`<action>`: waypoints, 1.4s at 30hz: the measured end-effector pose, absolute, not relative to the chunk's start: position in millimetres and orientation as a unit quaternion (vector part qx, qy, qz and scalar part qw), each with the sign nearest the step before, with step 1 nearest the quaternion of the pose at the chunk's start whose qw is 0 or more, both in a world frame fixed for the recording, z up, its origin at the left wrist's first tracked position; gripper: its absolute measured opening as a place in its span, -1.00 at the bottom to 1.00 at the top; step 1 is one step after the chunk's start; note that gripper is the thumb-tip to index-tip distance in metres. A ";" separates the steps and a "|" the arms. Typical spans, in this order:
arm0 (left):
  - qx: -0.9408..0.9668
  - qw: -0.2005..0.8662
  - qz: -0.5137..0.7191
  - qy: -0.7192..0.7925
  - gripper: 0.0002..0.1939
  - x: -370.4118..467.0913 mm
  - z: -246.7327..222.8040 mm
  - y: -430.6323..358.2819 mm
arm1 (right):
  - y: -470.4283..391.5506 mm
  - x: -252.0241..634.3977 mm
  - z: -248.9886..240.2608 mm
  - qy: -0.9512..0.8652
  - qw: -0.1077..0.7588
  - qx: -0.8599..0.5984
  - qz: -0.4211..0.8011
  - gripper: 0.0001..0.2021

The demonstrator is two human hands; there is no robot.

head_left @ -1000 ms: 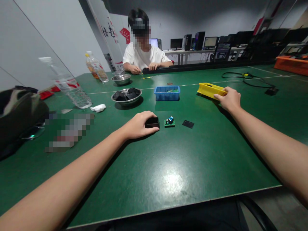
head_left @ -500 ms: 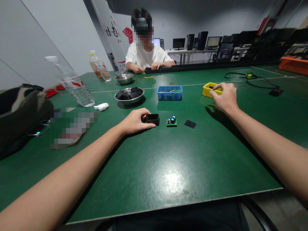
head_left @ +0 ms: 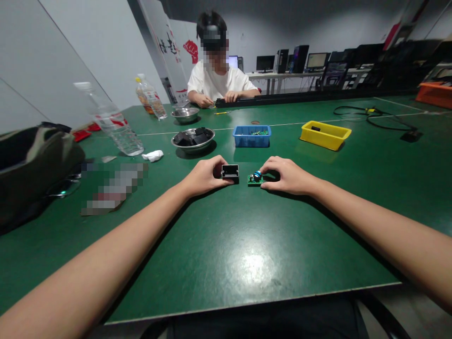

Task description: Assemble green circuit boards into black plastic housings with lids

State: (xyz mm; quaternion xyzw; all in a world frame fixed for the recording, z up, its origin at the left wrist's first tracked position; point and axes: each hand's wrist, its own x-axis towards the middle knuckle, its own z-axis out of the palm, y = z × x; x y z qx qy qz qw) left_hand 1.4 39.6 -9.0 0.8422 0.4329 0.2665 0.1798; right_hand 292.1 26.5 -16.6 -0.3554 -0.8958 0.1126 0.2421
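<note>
My left hand holds a small open-topped black plastic box by its left end, thumb in front and fingers behind. The box is now tipped so its hollow inside faces me. Just right of it is a small green circuit board with a round dark component banded in blue. My right hand has its thumb and forefinger closed on the board's right side. The flat black plate seen earlier is out of sight, apparently behind my right hand.
Behind the hands stand a metal bowl of black boxes, a blue bin with green boards, and a yellow bin holding a small black piece. Bottles and a bag are at left. Opposite sits a person.
My right hand has left the yellow bin and come back to the circuit board, taking hold of its side. My left hand has tilted the black box so its opening turns toward me.
</note>
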 end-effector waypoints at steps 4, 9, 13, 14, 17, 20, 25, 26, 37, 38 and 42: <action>0.850 0.168 0.269 0.420 -0.58 2.5 -7.1 38.7 | 31.8 298.1 -16.8 -0.887 0.265 -0.357 0.128 -0.80; 0.861 0.146 0.269 0.407 -0.59 3.4 -5.5 37.0 | 30.9 296.9 -16.7 -0.874 0.275 -0.371 0.150 -0.76; 0.864 0.142 0.264 0.404 -0.58 3.0 -6.3 37.6 | 27.4 292.7 -16.4 -0.866 0.293 -0.371 0.162 -0.72; 0.864 0.142 0.264 0.404 -0.58 2.9 -6.6 37.8 | 26.7 291.7 -16.4 -0.866 0.296 -0.370 0.159 -0.72; 0.863 0.145 0.262 0.407 -0.57 2.8 -7.3 38.2 | 25.9 288.9 -17.4 -0.865 0.304 -0.376 0.133 -0.70; 0.862 0.147 0.261 0.409 -0.57 3.1 -6.9 37.8 | 26.5 286.1 -19.6 -0.875 0.297 -0.371 0.093 -0.65; 0.862 0.147 0.258 0.410 -0.56 3.9 -6.4 37.3 | 27.1 283.6 -19.1 -0.895 0.271 -0.346 0.077 -0.71; 0.863 0.146 0.258 0.409 -0.57 4.2 -6.4 37.3 | 27.0 283.7 -17.9 -0.895 0.272 -0.345 0.078 -0.74; 0.872 0.131 0.263 0.391 -0.60 7.4 -4.2 33.9 | 26.2 287.9 -12.8 -0.870 0.304 -0.370 0.122 -0.94; 0.872 0.129 0.264 0.391 -0.61 7.6 -3.9 33.4 | 26.2 287.9 -12.9 -0.869 0.305 -0.369 0.124 -0.94; 0.869 0.116 0.276 0.394 -0.62 8.0 -2.5 31.5 | 25.9 287.8 -12.9 -0.866 0.309 -0.370 0.132 -0.95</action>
